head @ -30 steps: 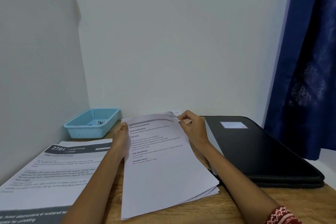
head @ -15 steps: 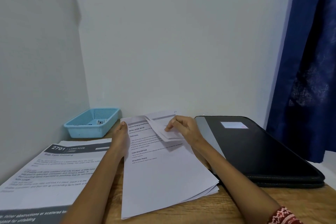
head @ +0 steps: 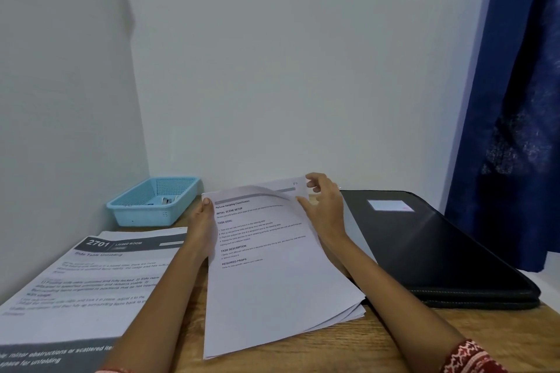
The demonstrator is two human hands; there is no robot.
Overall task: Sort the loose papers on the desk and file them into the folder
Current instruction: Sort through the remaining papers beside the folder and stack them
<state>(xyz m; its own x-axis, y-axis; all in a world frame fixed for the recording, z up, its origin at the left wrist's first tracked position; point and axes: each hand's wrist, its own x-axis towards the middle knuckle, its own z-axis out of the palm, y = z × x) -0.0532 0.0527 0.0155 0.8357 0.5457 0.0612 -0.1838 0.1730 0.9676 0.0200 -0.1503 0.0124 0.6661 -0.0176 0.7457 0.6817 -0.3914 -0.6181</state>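
A stack of printed white papers [head: 272,288] lies slanted in the middle of the wooden desk. My left hand [head: 203,227] holds the stack's left edge, thumb on top of the sheets. At the stack's top right corner my right hand [head: 324,206] pinches the corner of the top sheet, which curves up off the page below. To the right lies a closed black folder [head: 439,251] with a white label. Another pile of printed papers [head: 81,285], headed "2701 Living Room", rests at the left.
A light blue plastic basket [head: 154,203] with small items stands at the back left corner against the wall. A dark blue curtain [head: 515,100] hangs at the right behind the folder. Bare wood of the desk [head: 378,342] shows at the front.
My right hand folded the top right corner down over the page, then let it spring back; it now grips the top sheet's corner, lifted slightly. My left hand stayed put.
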